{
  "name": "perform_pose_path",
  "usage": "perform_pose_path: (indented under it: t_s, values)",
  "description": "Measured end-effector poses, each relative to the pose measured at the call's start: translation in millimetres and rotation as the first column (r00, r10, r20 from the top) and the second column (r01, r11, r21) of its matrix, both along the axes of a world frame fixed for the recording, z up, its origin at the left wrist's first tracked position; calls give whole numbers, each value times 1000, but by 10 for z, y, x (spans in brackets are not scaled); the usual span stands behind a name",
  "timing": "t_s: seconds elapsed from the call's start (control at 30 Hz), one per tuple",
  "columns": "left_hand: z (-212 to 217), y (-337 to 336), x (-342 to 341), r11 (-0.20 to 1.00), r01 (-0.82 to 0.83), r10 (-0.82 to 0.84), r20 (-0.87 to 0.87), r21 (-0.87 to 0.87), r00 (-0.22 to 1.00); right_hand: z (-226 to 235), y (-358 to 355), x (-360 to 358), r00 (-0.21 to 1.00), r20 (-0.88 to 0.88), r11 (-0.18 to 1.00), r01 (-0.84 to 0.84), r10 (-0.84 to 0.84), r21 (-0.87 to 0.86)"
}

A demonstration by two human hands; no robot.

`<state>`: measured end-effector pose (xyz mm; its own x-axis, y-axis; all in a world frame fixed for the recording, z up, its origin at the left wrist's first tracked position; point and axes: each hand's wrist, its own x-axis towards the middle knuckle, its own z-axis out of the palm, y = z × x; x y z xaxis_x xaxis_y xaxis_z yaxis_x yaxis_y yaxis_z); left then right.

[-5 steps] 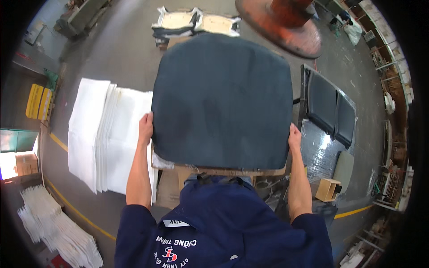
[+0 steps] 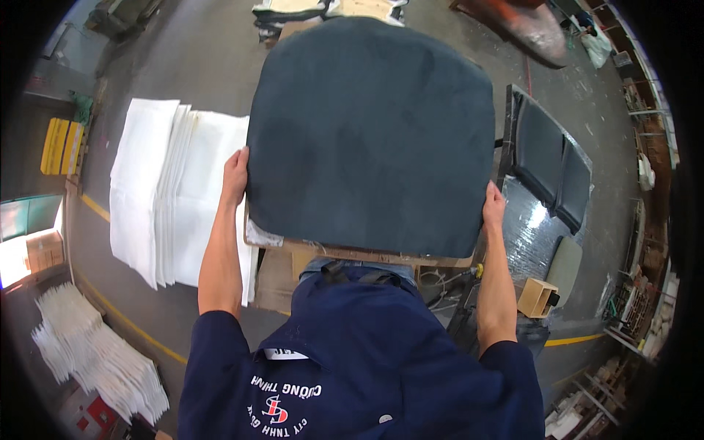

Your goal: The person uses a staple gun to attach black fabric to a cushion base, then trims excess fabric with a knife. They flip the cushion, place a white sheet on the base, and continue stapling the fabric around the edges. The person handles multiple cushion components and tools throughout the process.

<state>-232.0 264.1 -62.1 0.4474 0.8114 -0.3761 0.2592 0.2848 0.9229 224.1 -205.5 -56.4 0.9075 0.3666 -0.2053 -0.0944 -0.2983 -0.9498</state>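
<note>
A broad, dark grey seat pad point(image 2: 370, 136) with rounded corners lies in front of my body, over a worn wooden-edged table point(image 2: 359, 253). My left hand point(image 2: 235, 176) grips its left edge, thumb along the side and the other fingers partly hidden. At the right edge, lower down, my right hand point(image 2: 493, 207) holds it the same way. A scrap of whitish material point(image 2: 264, 235) shows under the pad's near left corner. The underside of the pad is hidden.
White sheets point(image 2: 172, 191) are stacked left. At right, black padded panels point(image 2: 539, 158) lie on a wrapped surface point(image 2: 524, 235), near a small wooden box point(image 2: 537, 298). Beyond the pad are light-centred padded pieces point(image 2: 363, 9). More white sheets point(image 2: 99, 352) sit lower left.
The whole view has shifted, with the surroundings higher in the picture. The pad looks slightly larger and a little turned. Both hands keep their hold on its sides.
</note>
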Motion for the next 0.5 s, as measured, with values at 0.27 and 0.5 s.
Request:
perform_pose_path:
  t_s: [0.27,0.5]
  values:
    - [55,-6,31,991,-36,52,118,-131,992,42,-17,-108,986,-153,994,77,-65,74]
    - [28,-71,53,995,-91,95,133,-34,987,-6,-38,-106,985,-156,988,97,-78,119]
